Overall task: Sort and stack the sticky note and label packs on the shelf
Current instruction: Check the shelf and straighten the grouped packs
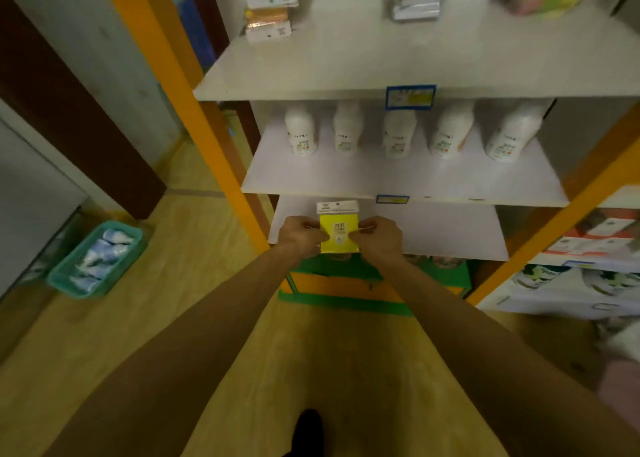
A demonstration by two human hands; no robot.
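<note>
Pinching a yellow sticky note pack with white header, left hand and right hand fingers clamp its sides.

We cannot read the small print on the yellow pack; our fingers cover its side edges. Packs on the top shelf are blurred and cropped. The bottles' labels stay illegible.

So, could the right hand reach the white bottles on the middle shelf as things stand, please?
Probably not yet: the right hand and left hand both grip the yellow pack. The path up to the white bottles looks unobstructed.
</note>
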